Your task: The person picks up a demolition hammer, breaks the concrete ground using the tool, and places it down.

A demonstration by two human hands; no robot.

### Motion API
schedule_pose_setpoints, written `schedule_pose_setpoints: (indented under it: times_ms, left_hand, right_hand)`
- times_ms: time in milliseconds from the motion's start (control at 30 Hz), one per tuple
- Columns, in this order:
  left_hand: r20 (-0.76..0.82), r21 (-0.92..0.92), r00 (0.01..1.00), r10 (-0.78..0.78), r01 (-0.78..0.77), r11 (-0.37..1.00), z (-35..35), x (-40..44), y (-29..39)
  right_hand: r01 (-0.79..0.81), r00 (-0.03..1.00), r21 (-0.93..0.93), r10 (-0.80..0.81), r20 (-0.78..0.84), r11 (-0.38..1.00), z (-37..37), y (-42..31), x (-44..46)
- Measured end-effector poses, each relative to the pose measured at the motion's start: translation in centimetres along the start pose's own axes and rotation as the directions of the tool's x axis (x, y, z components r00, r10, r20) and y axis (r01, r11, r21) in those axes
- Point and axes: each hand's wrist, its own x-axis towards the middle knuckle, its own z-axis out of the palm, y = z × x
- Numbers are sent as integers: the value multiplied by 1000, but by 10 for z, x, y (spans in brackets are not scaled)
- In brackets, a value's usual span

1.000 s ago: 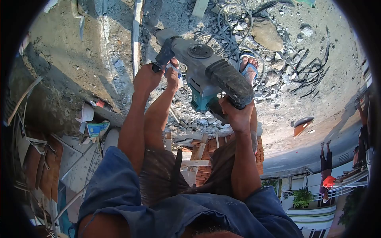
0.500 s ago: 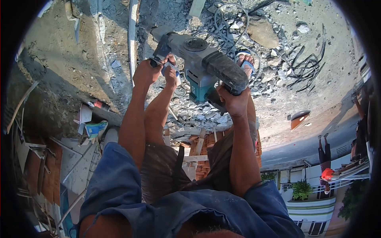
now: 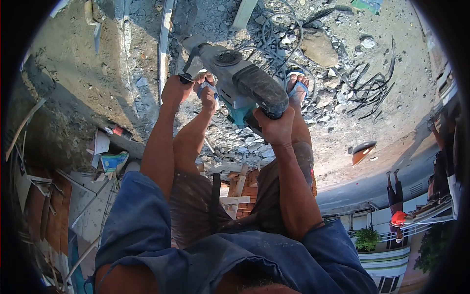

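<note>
"As we go from the left, where is the left hand [image 3: 176, 90]?"

"It is left of centre, in the upper half, closed around the side handle [image 3: 186, 77] of the power tool [image 3: 240, 77]. This tool is held aslant across the upper middle; its tip I cannot make out."

"And what has just changed?"

"Its rear end has swung a little leftward. The right hand [image 3: 275, 125], clamped at the rear, right of centre, has moved together with it. I judge that only the angle is being adjusted, because both grips remain."

"Further right?"

"The right foot [image 3: 297, 87], then a large stone [image 3: 318, 49] among rubble [image 3: 325, 100]."
</note>
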Motion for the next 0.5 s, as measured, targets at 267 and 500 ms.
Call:
schedule_pose_setpoints:
  times_ms: [267,500]
  left_hand:
    - [-28,-82,999,15,-17,996,-3,9,-7]
    - [-24,-107,999,43,-45,993,-11,4,6]
  right_hand:
    - [92,995,-53,-94,-37,994,12,-15,6]
    - [158,986,-59,-161,-47,986,14,-14,17]
